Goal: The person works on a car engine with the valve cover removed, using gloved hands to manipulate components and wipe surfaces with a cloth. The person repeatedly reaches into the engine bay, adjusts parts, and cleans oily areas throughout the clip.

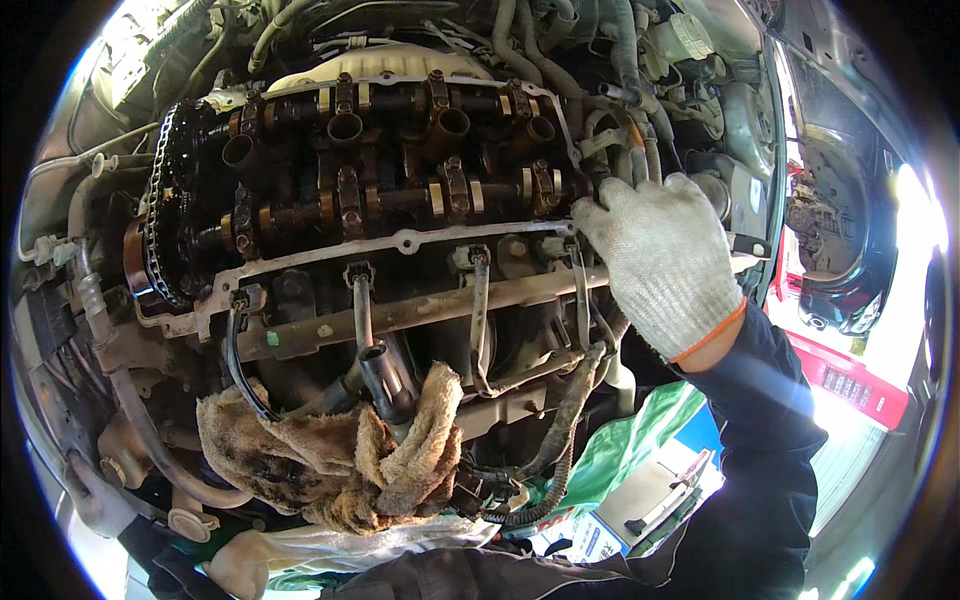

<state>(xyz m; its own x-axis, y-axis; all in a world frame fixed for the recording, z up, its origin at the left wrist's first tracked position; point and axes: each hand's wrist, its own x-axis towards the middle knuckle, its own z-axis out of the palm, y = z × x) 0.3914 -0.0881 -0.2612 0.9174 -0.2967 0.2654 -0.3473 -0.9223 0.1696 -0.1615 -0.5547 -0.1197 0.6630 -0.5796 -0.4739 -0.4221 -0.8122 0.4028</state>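
An engine with its valve cover off fills the view, its dark oily camshafts [400, 195] exposed and a timing chain [158, 215] at the left end. My right hand [660, 255], in a white knit glove with an orange cuff, bends over the right end of the cylinder head. Its fingers are curled, and whatever lies under them is hidden. At the lower left rim, my gloved left hand [102, 505] rests against the front edge of the engine bay, fingers laid out along it; it looks small and partly shaded there.
A soiled tan rag [330, 455] lies in front of the engine, beside a dark cylindrical tube [388, 380]. Wires and a ribbed hose [545, 500] hang near it. Green sheeting [635, 440] and a white box [640, 505] are below right. A red case [855, 380] stands beyond my right arm.
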